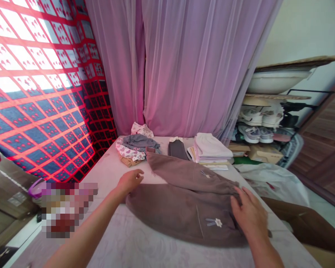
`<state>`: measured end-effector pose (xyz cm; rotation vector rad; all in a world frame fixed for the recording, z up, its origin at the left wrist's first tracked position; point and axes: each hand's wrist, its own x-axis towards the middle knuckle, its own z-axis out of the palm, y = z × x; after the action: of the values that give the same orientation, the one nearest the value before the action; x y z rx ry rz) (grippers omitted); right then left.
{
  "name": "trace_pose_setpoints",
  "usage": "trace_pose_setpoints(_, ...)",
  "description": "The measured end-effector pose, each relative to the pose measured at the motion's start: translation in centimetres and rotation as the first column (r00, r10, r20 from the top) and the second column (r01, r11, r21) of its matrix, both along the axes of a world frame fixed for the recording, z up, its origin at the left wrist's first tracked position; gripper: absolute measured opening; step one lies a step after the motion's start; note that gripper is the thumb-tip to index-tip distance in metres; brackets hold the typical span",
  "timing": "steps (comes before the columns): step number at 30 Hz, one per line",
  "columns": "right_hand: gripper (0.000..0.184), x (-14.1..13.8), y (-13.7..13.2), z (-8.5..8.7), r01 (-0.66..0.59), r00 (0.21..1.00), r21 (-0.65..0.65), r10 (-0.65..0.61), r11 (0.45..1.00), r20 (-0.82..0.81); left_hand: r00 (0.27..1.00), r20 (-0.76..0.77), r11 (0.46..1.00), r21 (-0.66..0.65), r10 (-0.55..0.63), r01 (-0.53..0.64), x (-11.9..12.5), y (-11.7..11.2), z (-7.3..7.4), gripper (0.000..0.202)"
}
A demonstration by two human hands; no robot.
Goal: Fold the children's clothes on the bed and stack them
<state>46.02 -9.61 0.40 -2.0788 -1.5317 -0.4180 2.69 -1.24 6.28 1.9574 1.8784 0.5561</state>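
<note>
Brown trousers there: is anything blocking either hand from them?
Nothing visible does. The right hand lies at the waist end of the brown trousers; the left hand is by one leg's end.

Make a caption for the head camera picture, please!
Brown pants lie spread between left hand and right hand, folded clothes behind.

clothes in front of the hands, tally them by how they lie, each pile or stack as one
Spread brown trousers: 1
Rumpled heap: 1
Light folded stack: 1
Dark folded bundle: 1
Total: 4
</note>
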Motion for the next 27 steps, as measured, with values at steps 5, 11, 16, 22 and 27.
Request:
trace_pose_setpoints(5,0.039,-0.6,1.5,-2.8,-0.064,0.998,0.164,0.062,0.984,0.018,0.964,-0.265,0.986,0.166,0.012,0.033,0.6,6.2,1.6,0.056)
trace_pose_setpoints(11,0.041,0.7,1.1,-5.0,-0.085,0.996,0.185,0.077,0.979,0.051,0.903,-0.43,0.974,0.206,0.003,0.095,1.5,10.3,1.4,0.051)
trace_pose_setpoints(16,0.041,-0.2,1.0,-4.3,-0.052,0.998,0.122,0.048,0.991,0.035,0.861,-0.433,0.898,0.211,-0.268,0.386,1.1,11.2,2.9,0.013)
trace_pose_setpoints(22,0.04,-0.7,0.9,-4.0,-0.008,1.0,0.05,0.008,0.999,-0.001,0.87,-0.467,0.981,0.022,-0.159,0.191,-1.2,11.5,6.7,0.031)
trace_pose_setpoints(27,0.04,-1.1,1.2,-4.2,-0.087,0.995,0.058,0.084,0.995,0.05,0.765,-0.642,0.987,0.146,0.048,0.061,-1.1,12.1,4.7,0.032)
